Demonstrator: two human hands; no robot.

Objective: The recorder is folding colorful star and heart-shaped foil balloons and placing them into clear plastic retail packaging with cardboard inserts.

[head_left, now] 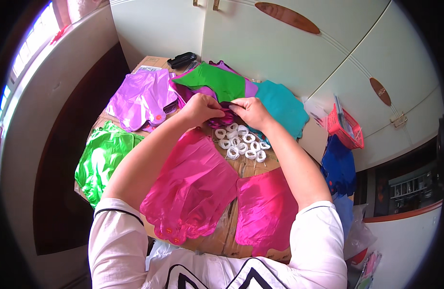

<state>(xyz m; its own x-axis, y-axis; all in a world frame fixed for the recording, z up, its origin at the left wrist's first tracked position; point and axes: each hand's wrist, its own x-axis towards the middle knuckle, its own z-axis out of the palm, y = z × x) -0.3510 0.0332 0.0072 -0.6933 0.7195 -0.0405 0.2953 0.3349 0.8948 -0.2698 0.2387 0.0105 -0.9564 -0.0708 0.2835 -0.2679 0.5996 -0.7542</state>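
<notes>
Over the far middle of the cardboard, both hands are together at a dark magenta foil piece (pixel 226 118). My left hand (pixel 202 108) pinches it with thumb and fingers. On its other side, my right hand (pixel 251 112) is closed on the edge, thumb on top. A green foil piece (pixel 217 79) with a magenta border lies just beyond the hands. Several small coils of white string (pixel 241 143) sit nearest below my right hand. Two flat pink foil pieces, the left one (pixel 190 188) with a scalloped edge and the right one (pixel 266 212), lie between my forearms.
Shiny purple foil (pixel 142 98) and bright green foil (pixel 106 156) lie at left, teal foil (pixel 282 108) at right. A black object (pixel 182 59) rests at the back. Beyond the right edge are a red basket (pixel 344 126) and blue foil (pixel 338 166). Pale cabinets (pixel 260 48) stand behind.
</notes>
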